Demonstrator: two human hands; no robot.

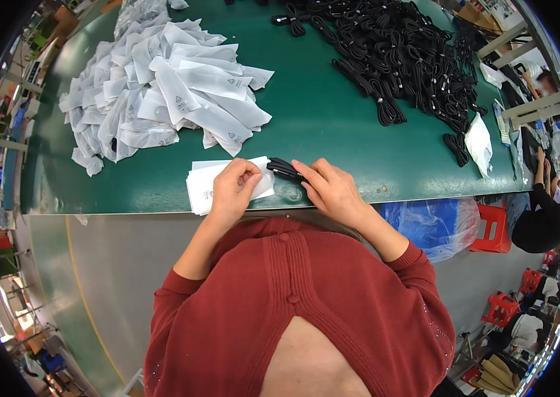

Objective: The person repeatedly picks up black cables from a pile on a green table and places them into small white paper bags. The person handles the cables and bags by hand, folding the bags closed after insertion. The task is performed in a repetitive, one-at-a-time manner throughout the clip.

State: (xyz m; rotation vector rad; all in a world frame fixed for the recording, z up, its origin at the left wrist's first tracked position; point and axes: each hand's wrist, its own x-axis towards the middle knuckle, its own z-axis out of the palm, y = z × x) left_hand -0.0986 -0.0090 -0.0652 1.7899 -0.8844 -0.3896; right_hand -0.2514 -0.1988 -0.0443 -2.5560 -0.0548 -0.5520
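On the table [306,112] — packets [167,86] heaped left, cable bundles [412,59] right.

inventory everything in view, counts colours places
table: one, green, upper half
pouches: many, white, far left
flat bags: one stack, white, near edge
cable bundles: many, black, far right
held bundle: one, black, between hands
side bag: one, white, right
container: one, blue, right
stools: three-plus, red, right
co-workers: several, dark clothing, right edge
sweater: one, red, torso
left hand: one, bare, at flat bags
right hand: one, bare, gripping held bundle
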